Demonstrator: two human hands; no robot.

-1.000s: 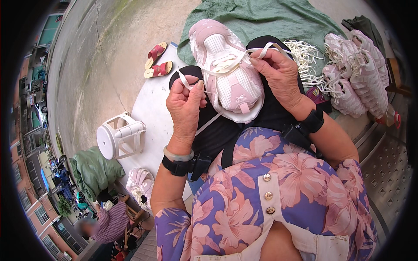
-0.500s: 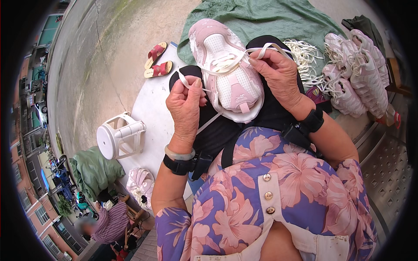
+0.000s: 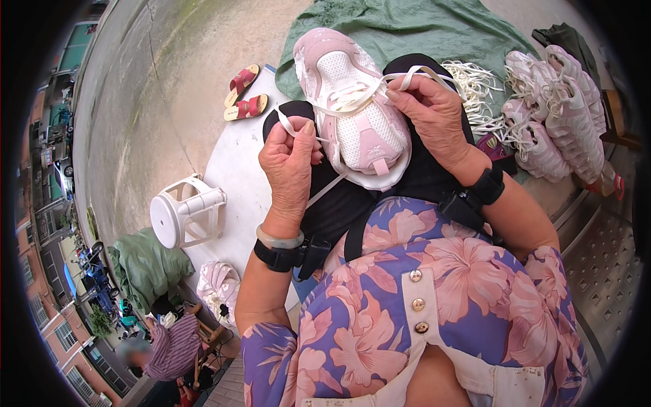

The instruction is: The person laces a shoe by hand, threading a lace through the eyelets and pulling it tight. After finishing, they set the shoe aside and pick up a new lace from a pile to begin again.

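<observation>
A pink and white sneaker rests across my lap, its toe pointing away from me. White lace crosses its front part. My left hand, just left of the shoe, pinches one end of the white shoelace between thumb and fingers. To the right of the shoe, my right hand is closed on another stretch of the lace, which loops over the fingers toward the right. Between the hands the lace runs over the sneaker's tongue. The left fingertips are partly hidden.
Loose white laces lie on a green cloth at the right, beside a pile of pink sneakers. Red sandals and a white stool are at left. A person sits at the lower left.
</observation>
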